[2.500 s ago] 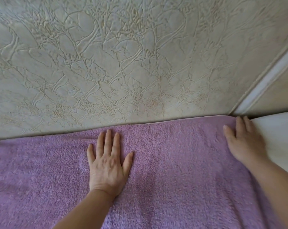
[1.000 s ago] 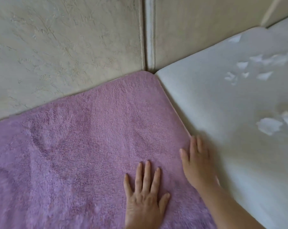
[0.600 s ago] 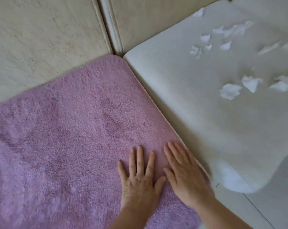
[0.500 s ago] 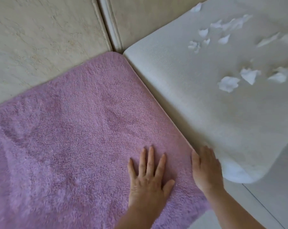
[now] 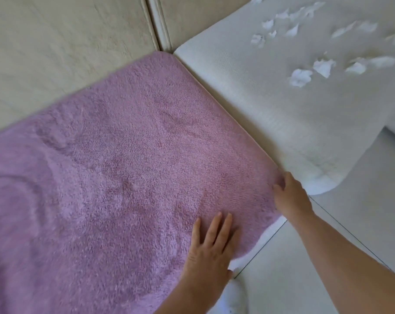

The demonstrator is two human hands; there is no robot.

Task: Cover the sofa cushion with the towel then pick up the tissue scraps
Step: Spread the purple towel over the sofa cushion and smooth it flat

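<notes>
Smoothing the towel (image 5: 124, 177) over the sofa cushion (image 5: 268, 237) looks nearly done: the left hand (image 5: 211, 243) presses flat, fingers straight, at its near right corner, while the right hand (image 5: 290, 196) sits at the right edge, its fingers too hidden to judge. Next comes reaching far right for the tissue scraps (image 5: 300, 77).

This was a home, most likely a living room. A cream sofa backrest (image 5: 67, 53) with a creased, leather-like covering rose behind the purple towel (image 5: 124, 177). A pale seat cushion (image 5: 271, 98) lay right of the towel. Light floor tiles (image 5: 328, 234) and a white-clad foot (image 5: 232, 295) showed below it.
</notes>
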